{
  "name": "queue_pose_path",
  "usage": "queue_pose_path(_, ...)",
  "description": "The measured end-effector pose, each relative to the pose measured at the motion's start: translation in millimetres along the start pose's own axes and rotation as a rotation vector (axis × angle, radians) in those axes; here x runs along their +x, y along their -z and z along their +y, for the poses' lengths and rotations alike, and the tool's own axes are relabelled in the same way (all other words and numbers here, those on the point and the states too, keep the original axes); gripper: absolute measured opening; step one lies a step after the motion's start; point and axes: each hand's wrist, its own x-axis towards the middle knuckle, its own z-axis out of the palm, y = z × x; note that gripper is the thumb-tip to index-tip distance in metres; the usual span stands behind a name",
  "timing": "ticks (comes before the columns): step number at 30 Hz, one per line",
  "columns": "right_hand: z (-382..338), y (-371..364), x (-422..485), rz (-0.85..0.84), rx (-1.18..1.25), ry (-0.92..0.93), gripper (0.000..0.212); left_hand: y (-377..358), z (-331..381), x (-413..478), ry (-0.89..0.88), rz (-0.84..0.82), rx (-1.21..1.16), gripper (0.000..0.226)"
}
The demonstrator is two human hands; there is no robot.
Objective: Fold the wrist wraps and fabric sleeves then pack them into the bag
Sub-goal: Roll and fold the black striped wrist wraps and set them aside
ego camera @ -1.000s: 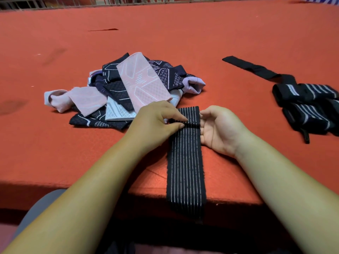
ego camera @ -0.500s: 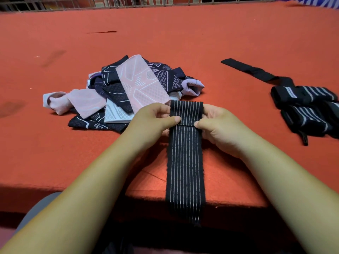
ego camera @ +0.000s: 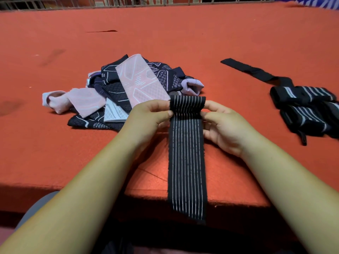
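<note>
A black wrist wrap with thin white stripes (ego camera: 186, 153) lies lengthwise on the red table, its near end hanging over the front edge. Its far end is rolled into a small cylinder. My left hand (ego camera: 146, 120) pinches the roll's left side and my right hand (ego camera: 222, 125) pinches its right side. A heap of pink, white and navy patterned fabric sleeves (ego camera: 126, 92) lies just behind my left hand. Other black striped wraps (ego camera: 308, 109) lie in a bundle at the right, one unrolled black strap trailing back from them. No bag is in view.
The red felt table (ego camera: 183, 33) stretches far back to a metal railing (ego camera: 128, 0). Its front edge runs just under my forearms. A dark slit (ego camera: 102, 31) marks the felt at the back left.
The wrap's far end has been rolled up from a flat fold into a thicker roll. Both hands shifted slightly farther from me, now pinching the roll's two sides.
</note>
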Motion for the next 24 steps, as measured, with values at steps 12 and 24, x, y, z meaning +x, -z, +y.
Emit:
queue_pose_path(12,-1,2,-2,0.072,-0.043,0.035,0.024,-1,6,0,0.056,-0.033,-0.107,0.025)
queue_pose_path(24,1,-5,-8,0.179,-0.259,0.165,0.028,-5,1,-6,0.035,-0.113,0.069,0.012)
